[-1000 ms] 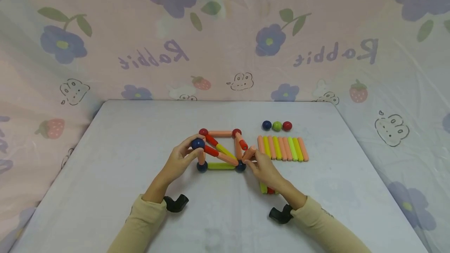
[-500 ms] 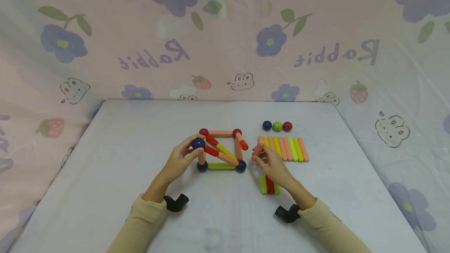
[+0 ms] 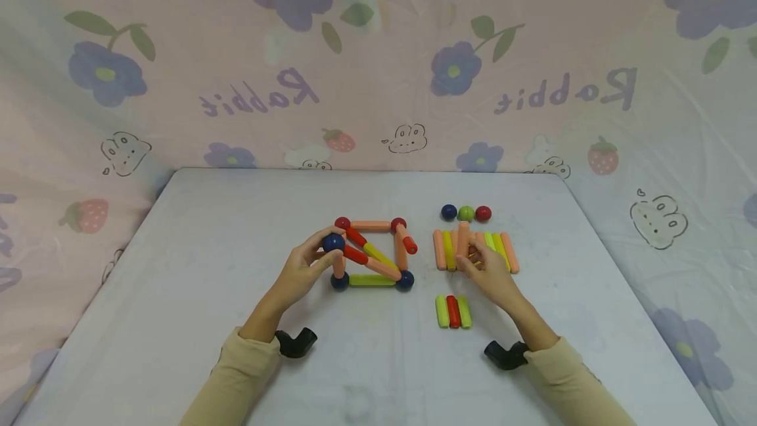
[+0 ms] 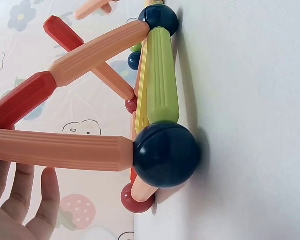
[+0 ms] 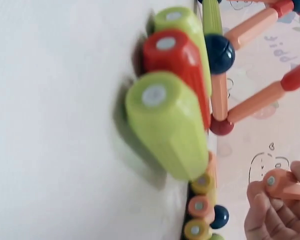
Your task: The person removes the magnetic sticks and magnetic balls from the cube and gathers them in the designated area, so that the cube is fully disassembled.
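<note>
My left hand (image 3: 303,269) grips a navy ball (image 3: 334,242) raised above a magnetic stick-and-ball frame. A red stick (image 3: 355,254) joined to a peach stick (image 3: 383,268) slopes from it to a navy corner ball (image 3: 405,280). Below it, an upright peach stick (image 4: 65,149) meets another navy ball (image 4: 167,154). Red balls (image 3: 399,224) form the far corners, one bearing a leaning peach stick with a red stick (image 3: 411,245) at its free end. My right hand (image 3: 492,276) pinches a loose peach magnetic stick (image 3: 463,239) above the stick row.
A row of peach, yellow and green sticks (image 3: 506,252) lies under and beside the right hand. Behind it sit navy, green (image 3: 466,213) and red balls. Nearer lie two short green sticks with a short red stick (image 3: 453,311) between them. A patterned curtain (image 3: 378,84) hangs behind the table.
My right hand has moved right with the peach stick, from beside the near right corner of the frame to above the stick row, turning the stick upright. The left hand stays in place.
</note>
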A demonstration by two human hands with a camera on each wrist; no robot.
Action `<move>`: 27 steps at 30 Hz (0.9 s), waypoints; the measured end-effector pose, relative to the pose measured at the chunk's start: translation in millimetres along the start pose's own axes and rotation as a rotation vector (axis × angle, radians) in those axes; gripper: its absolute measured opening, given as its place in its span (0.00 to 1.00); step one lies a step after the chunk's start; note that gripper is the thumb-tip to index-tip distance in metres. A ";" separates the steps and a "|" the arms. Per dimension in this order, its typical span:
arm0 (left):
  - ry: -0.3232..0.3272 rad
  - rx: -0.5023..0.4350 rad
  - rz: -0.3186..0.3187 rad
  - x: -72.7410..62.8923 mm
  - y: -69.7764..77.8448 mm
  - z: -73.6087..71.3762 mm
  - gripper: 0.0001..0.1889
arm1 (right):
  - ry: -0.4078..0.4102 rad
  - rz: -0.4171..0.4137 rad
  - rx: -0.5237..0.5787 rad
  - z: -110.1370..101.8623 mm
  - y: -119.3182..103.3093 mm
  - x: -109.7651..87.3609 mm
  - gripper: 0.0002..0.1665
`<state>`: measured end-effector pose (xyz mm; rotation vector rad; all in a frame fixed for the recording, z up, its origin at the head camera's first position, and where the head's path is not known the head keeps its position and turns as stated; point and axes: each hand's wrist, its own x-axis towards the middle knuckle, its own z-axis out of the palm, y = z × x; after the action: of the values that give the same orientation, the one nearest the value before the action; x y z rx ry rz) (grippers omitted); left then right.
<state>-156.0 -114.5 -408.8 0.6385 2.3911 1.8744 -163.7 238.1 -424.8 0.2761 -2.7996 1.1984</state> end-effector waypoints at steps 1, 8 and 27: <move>0.000 -0.001 0.001 0.0 -0.1 -0.1 0.22 | 0.001 0.010 -0.003 -2.5 1.8 0.0 0.20; 0.007 0.000 0.006 0.3 -1.1 -0.2 0.22 | 0.031 0.055 -0.050 -19.8 18.0 2.2 0.27; -0.001 -0.003 -0.003 0.7 1.2 -0.3 0.20 | -0.010 0.134 -0.141 -57.9 59.1 4.6 0.27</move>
<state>-156.3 -114.4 -407.4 0.6349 2.3864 1.8762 -179.5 319.4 -426.1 0.0857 -2.9345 1.0186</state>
